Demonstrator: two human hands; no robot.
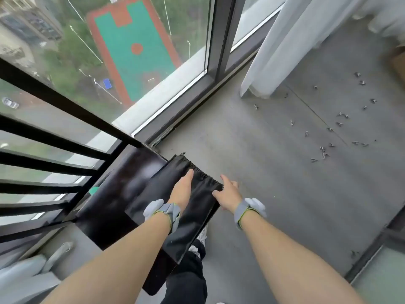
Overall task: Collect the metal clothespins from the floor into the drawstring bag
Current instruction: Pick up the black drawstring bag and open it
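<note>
A black drawstring bag [173, 183] lies flat on a dark glossy tabletop [122, 194], its gathered mouth pointing away from me. My left hand [183, 188] rests palm down on the bag's middle, fingers together. My right hand [228, 193] touches the bag's right edge near the mouth, fingers spread, thumb against the fabric. Neither hand has lifted the bag. Several metal clothespins [323, 152] lie scattered over the grey floor to the right, well away from both hands.
A black railing [54, 150] and tall windows [153, 62] stand at left and ahead. A white sheer curtain [285, 44] hangs down to the floor near the far clothespins. A glass door frame [372, 249] runs along the lower right. My dark trouser leg [190, 277] shows beneath the table.
</note>
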